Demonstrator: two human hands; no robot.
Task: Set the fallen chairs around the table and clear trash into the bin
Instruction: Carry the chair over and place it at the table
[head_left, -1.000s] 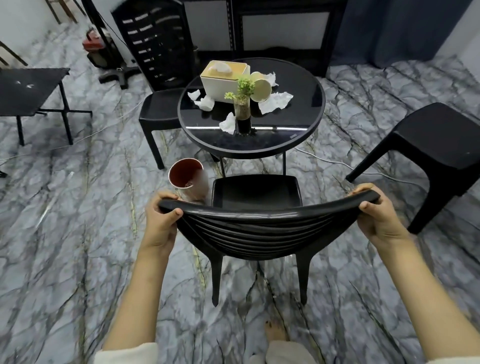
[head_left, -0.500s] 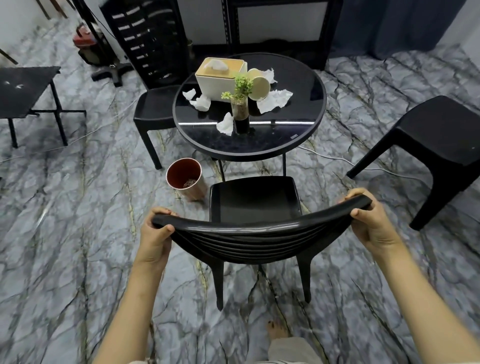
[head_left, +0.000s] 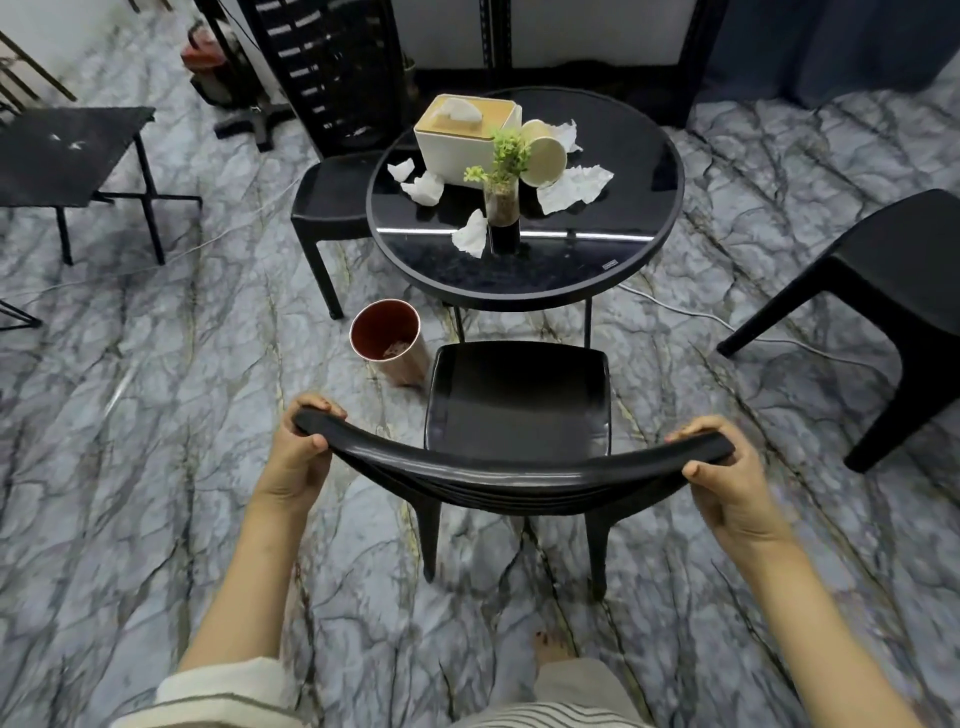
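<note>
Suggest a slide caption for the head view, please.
Left hand and right hand grip the chair facing a round table strewn with tissues, bin nearby.

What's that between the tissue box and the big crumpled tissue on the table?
Head view: a paper cup lies tipped on its side between the tissue box and the crumpled tissue, behind the plant.

The chair (head_left: 517, 395) stands before the table (head_left: 524, 291), bin (head_left: 387, 338) at its left.

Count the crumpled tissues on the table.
5 tissues: two left of the tissue box, one left of the plant vase, one right of it, one behind the paper cup. More may be hidden.
</note>
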